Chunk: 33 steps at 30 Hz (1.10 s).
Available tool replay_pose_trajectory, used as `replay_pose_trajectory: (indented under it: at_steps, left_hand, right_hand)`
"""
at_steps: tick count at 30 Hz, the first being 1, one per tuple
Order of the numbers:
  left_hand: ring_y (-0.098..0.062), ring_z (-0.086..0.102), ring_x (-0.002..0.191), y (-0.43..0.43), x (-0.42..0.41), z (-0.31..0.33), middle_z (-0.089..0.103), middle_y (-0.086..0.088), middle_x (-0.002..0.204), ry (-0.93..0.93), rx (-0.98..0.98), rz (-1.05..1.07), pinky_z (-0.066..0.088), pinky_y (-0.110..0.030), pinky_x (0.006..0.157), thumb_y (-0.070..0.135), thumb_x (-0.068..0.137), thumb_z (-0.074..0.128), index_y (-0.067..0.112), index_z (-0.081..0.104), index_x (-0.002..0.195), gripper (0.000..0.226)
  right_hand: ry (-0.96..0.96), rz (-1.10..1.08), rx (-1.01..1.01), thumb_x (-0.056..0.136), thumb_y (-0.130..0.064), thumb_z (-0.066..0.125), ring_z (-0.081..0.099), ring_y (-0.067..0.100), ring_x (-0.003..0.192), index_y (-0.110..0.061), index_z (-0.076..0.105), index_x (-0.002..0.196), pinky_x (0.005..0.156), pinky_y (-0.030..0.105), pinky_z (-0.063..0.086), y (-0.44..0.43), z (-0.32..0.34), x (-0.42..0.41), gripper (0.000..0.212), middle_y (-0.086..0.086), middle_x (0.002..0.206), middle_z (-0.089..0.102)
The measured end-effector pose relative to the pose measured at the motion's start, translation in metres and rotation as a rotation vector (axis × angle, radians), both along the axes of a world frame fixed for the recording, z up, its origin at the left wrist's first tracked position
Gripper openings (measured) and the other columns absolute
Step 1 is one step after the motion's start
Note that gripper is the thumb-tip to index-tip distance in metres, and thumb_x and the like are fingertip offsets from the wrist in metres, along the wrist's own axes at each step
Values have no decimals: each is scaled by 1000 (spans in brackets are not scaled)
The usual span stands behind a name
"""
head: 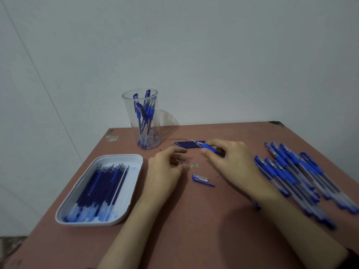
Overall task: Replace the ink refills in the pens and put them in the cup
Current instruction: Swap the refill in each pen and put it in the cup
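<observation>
Mid-task on the tabletop (pixel 194 220): the right hand (pixel 231 162), fingers clamped on an uncapped pen (pixel 206 146) near the far refills (pixel 184 144), and the left hand (pixel 167 167), fingers loosely apart and empty, apparently needed the cap (pixel 201 179) next, before the cup (pixel 144 119).

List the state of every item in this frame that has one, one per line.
Clear cup: upright, holding several capped pens.
White tray: filled with refills lying side by side.
Pen in right hand: uncapped, tip pointing left.
Pen cap: off, lying on table.
Loose refills: lying grouped behind the hands.
Pen pile: capped, lying at right.
Left hand: empty, fingers curled.
Right hand: gripping the pen.
</observation>
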<state>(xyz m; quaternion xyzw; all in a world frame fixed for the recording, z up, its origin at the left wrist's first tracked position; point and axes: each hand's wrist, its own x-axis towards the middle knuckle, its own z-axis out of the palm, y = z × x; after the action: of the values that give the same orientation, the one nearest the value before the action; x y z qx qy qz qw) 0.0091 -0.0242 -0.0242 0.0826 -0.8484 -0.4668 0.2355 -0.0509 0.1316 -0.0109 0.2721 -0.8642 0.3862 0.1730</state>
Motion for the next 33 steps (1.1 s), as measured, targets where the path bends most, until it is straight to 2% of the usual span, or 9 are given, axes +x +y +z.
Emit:
replay_pose_trajectory:
  at_steps: [2, 6, 10, 15, 18, 23, 28, 30, 33]
  left_hand:
    - [-2, 62, 73, 1, 2, -2, 65, 8, 80, -58, -131, -18, 45, -5, 67, 4, 75, 75, 24, 68, 100, 33]
    - [5, 59, 70, -2, 5, -1, 65, 11, 76, -132, -181, -49, 40, 0, 64, 9, 78, 75, 29, 65, 103, 33]
    - [1, 61, 75, -4, 3, 0, 69, 7, 82, -182, -139, -63, 41, -1, 63, 10, 78, 74, 34, 62, 106, 38]
    - [-1, 60, 72, -5, 2, -1, 70, 6, 86, -191, -68, -96, 44, -6, 66, 8, 74, 76, 30, 64, 105, 39]
    - [-2, 59, 74, -5, 1, 1, 69, 8, 91, -159, 75, -103, 48, -12, 70, 9, 72, 80, 27, 67, 103, 38]
    - [-5, 66, 75, 0, 5, 10, 74, 1, 87, -63, 585, -196, 48, -14, 63, 12, 78, 74, 17, 73, 95, 18]
    - [-12, 61, 78, -2, 3, 7, 72, -2, 85, -46, 652, -193, 42, -29, 74, 21, 79, 72, 20, 77, 83, 7]
    - [-13, 58, 80, -4, 2, 8, 70, 1, 82, -15, 728, -164, 42, -28, 76, 23, 75, 72, 19, 76, 85, 11]
    - [-11, 61, 76, -8, 1, 11, 65, 7, 66, 45, 896, -141, 48, -18, 66, 15, 82, 67, 13, 70, 89, 8]
  right_hand:
    - [-6, 1, 11, 88, -33, 64, 57, 3, 65, -24, 73, 97, 59, 17, 42, 0, 1, 0, 16, -10, 69, 66]
    - [-21, 5, 39, 89, -35, 62, 57, 1, 65, -25, 72, 100, 60, 16, 42, 1, 0, 0, 18, -14, 69, 64]
    - [-39, 11, 75, 90, -38, 60, 59, 4, 69, -25, 71, 105, 64, 24, 48, -1, 0, 0, 22, -12, 76, 67]
    - [-35, 16, 77, 90, -37, 60, 57, 2, 67, -23, 71, 106, 60, 16, 40, 0, 0, 0, 23, -11, 75, 66]
    - [-39, 29, 55, 90, -35, 61, 54, 2, 60, -24, 72, 100, 55, 12, 35, -1, -1, 1, 18, -14, 64, 60]
    - [-57, 165, 6, 89, -29, 63, 52, 2, 59, -30, 70, 92, 55, 12, 36, -2, -1, 6, 8, -18, 56, 55]
    - [-79, 231, 11, 87, -34, 64, 57, 4, 64, -35, 70, 96, 61, 17, 43, -4, -1, 6, 11, -20, 64, 61]
    - [-59, 190, 17, 86, -32, 66, 58, 4, 68, -34, 71, 98, 65, 23, 47, -1, -1, 3, 13, -16, 69, 65]
    - [22, 90, 44, 83, -28, 68, 56, 4, 69, -33, 72, 93, 66, 29, 45, 5, 0, -3, 13, -14, 73, 66]
